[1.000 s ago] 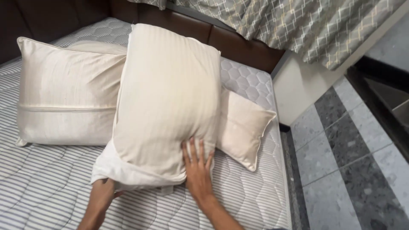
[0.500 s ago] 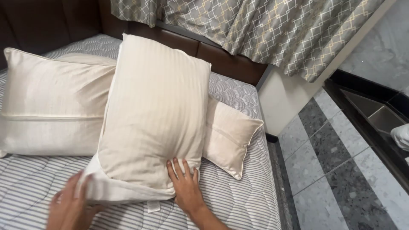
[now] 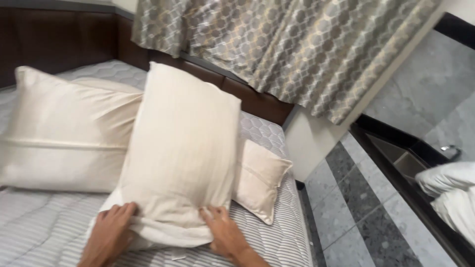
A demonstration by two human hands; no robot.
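Large cream striped fabric pillow (image 3: 180, 148) stands upright on grey striped quilted mattress (image 3: 277, 237), leaning on second cream pillow (image 3: 64, 138). Left hand (image 3: 110, 231) fingers curled, gripping loose open hem. Right hand (image 3: 225, 232) fingers spread, pressing lower corner. Judged light, soft, compressible, non-fragile; best grip at bottom corners.

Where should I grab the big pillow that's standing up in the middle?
Probably its loose bottom edge, from the near side: the pillow stands on end, and the slack cover bunches there, where the left hand and right hand already press.
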